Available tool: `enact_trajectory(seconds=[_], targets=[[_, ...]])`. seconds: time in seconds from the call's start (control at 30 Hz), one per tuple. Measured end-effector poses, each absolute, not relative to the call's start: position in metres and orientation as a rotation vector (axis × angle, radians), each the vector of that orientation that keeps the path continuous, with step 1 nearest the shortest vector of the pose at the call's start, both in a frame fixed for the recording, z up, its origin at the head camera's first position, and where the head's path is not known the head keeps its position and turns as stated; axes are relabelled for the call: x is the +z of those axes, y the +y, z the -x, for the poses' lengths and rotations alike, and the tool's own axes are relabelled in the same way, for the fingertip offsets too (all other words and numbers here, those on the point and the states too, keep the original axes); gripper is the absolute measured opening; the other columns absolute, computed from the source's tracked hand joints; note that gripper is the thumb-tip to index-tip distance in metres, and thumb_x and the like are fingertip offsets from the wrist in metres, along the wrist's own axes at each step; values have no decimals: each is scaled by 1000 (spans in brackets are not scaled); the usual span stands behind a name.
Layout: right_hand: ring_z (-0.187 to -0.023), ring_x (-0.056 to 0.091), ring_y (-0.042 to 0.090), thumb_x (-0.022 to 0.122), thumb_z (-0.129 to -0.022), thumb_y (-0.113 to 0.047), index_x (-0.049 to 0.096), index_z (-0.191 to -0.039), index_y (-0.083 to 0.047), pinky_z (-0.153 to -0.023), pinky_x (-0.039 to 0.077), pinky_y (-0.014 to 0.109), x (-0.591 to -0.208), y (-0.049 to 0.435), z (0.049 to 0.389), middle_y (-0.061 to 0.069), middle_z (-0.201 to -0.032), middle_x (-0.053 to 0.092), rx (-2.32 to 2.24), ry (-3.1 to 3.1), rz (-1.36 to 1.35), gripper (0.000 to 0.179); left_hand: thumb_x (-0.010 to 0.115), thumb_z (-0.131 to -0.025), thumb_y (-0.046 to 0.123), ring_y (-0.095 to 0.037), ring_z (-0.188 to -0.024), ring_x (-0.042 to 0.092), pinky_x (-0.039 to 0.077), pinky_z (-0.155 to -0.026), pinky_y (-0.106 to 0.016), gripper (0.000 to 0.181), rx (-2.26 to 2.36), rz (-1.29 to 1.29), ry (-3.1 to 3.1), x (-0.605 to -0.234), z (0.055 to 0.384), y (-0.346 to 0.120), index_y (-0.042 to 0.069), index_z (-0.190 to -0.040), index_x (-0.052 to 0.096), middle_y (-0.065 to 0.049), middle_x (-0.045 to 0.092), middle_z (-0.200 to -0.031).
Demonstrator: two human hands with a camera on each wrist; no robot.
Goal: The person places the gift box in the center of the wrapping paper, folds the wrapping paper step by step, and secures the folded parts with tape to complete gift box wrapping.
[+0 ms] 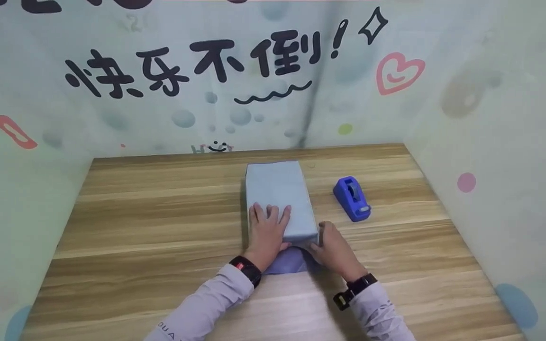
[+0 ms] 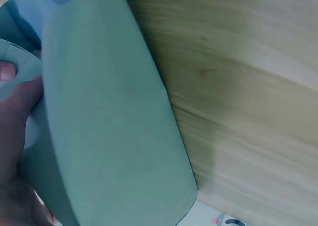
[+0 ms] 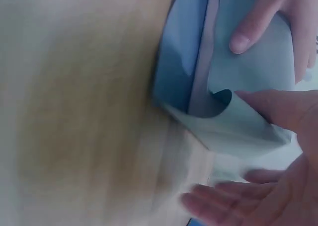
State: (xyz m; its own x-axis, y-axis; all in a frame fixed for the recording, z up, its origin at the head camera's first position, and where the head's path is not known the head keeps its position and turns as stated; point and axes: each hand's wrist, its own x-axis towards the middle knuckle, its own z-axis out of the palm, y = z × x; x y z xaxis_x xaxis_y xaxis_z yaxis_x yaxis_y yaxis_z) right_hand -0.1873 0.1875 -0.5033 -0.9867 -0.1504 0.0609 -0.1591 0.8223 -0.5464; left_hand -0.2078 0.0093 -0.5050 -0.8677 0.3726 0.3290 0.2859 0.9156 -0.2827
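A box wrapped in light blue paper (image 1: 277,184) lies lengthwise on the wooden table. My left hand (image 1: 267,237) rests on its top near the close end, fingers spread, with the thumb against the end face. At the near right corner, my right hand (image 1: 338,253) touches the paper with its thumb; in the right wrist view its other fingers (image 3: 223,201) are extended, blurred and apart from the paper. A loose bluish-purple paper flap (image 1: 286,263) sticks out from the near end toward me. The side paper (image 3: 238,131) there bends inward beside the right thumb.
A blue tape dispenser (image 1: 351,199) stands to the right of the box. Printed cloth walls (image 1: 159,123) enclose the wooden table (image 1: 159,213) at the back and on both sides.
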Motion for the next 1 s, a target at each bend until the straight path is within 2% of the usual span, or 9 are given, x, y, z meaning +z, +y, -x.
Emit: enact_trajectory(seconds=[0.03,0.1,0.17,0.23,0.37,0.5,0.73,0.9,1.0], targets=[[-88,59,30,69,-81,-15,51,-106,7,-79,50,42,-503,189,184,20,-94,58,872,-2995,-216,39,63,-60,75,-48,-113,46,38,-98,-55,95,316,460,-2702,-506,208,12,25,-138,43,-14,48,-119],[-66,54,22,68,-81,-19,54,-84,0,-58,47,36,-504,190,180,10,-73,55,795,-3010,-201,24,62,-58,77,-50,-114,45,37,-98,-57,96,305,414,-2721,-507,208,17,24,-136,44,-15,49,-119],[-56,47,17,67,-82,-20,52,-72,-4,-48,38,32,-504,189,176,4,-62,49,734,-3011,-221,23,62,-57,78,-52,-114,44,37,-97,-59,97,289,375,-2745,-508,208,22,23,-135,44,-16,49,-120],[-52,44,15,64,-83,-19,53,-68,-7,-45,36,30,-504,188,173,1,-58,47,700,-3008,-240,23,63,-55,78,-53,-115,44,36,-97,-60,98,272,350,-2767,-508,209,26,21,-134,44,-17,49,-121],[-51,46,14,60,-86,-16,54,-69,-8,-46,38,28,-504,185,171,0,-58,50,685,-3014,-287,20,66,-55,75,-47,-118,44,36,-97,-58,100,280,359,-2783,-509,210,31,16,-132,43,-18,48,-125],[-52,46,12,59,-88,-13,56,-70,-8,-47,38,25,-507,183,171,-1,-58,50,741,-2988,-382,18,65,-56,76,-36,-119,45,37,-98,-52,102,319,405,-2758,-510,211,32,11,-131,44,-15,46,-130],[-56,48,6,60,-89,-17,62,-74,-10,-52,40,20,-507,181,178,-3,-63,58,912,-2946,-508,17,64,-57,76,-33,-120,45,36,-100,-50,100,338,445,-2746,-511,212,32,11,-130,45,-8,43,-135],[-68,58,12,61,-88,-13,68,-87,-8,-62,48,26,-501,184,181,2,-78,68,944,-2966,-614,9,65,-62,72,-33,-121,44,36,-101,-49,97,350,493,-2783,-507,212,30,11,-134,42,-8,42,-138],[-78,63,17,58,-86,-5,68,-95,-6,-70,52,33,-499,186,180,7,-88,69,943,-2994,-667,13,69,-63,68,-35,-125,41,33,-103,-51,102,343,556,-2841,-502,211,25,9,-139,36,-10,38,-142]])
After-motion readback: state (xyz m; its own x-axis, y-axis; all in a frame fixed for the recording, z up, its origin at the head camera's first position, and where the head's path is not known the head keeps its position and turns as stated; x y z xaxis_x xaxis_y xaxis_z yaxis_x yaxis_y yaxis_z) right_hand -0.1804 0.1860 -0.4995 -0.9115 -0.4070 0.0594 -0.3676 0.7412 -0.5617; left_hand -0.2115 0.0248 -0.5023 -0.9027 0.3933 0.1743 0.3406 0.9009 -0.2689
